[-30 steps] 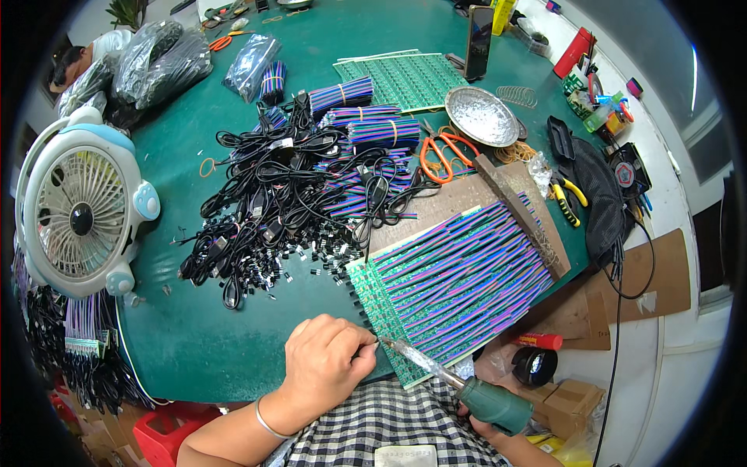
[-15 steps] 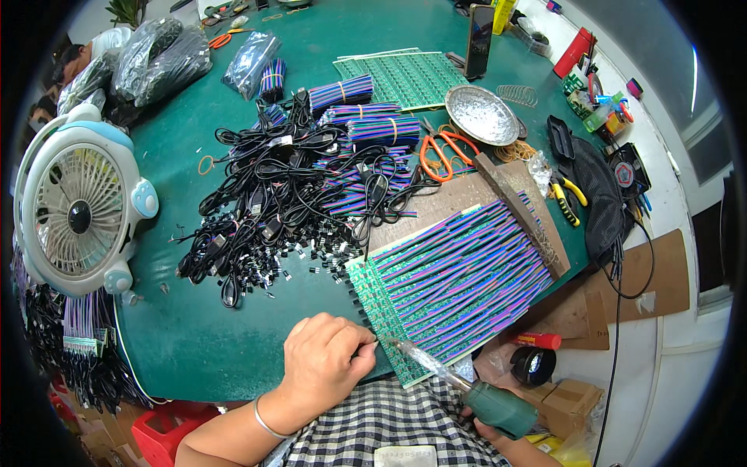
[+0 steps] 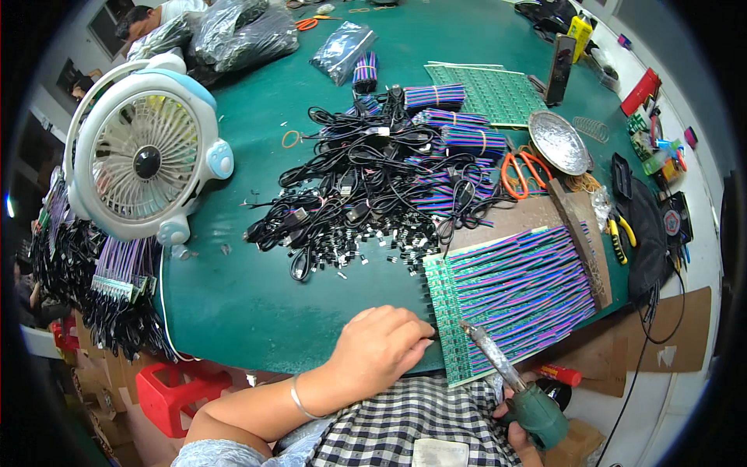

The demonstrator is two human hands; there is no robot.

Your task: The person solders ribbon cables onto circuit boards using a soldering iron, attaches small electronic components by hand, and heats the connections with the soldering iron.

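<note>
My right hand (image 3: 520, 437) grips the green handle of a soldering iron (image 3: 542, 416). The iron's metal barrel slants up to the left, its tip over the green circuit board panel (image 3: 445, 300). Rows of blue, pink and black wires (image 3: 529, 284) run rightward from this panel, with a worn bar (image 3: 577, 245) lying across their far ends. Beside the panel's left edge, my left hand (image 3: 383, 346) rests with fingers curled and closed; whatever they pinch, if anything, is hidden. Small black connectors (image 3: 381, 237) lie scattered beyond it.
A heap of black USB cables (image 3: 366, 171) and wire bundles (image 3: 475, 140) fills the table's middle. A fan (image 3: 148, 162) stands at left. Orange scissors (image 3: 523, 175), a metal dish (image 3: 559, 142) and yellow-handled pliers (image 3: 620, 235) lie at right. Another person (image 3: 144, 23) is at far left.
The view has swung, so the whole scene sits farther right. My left hand has drawn slightly away from the panel's edge. The soldering iron stays in my right hand, tip over the panel.
</note>
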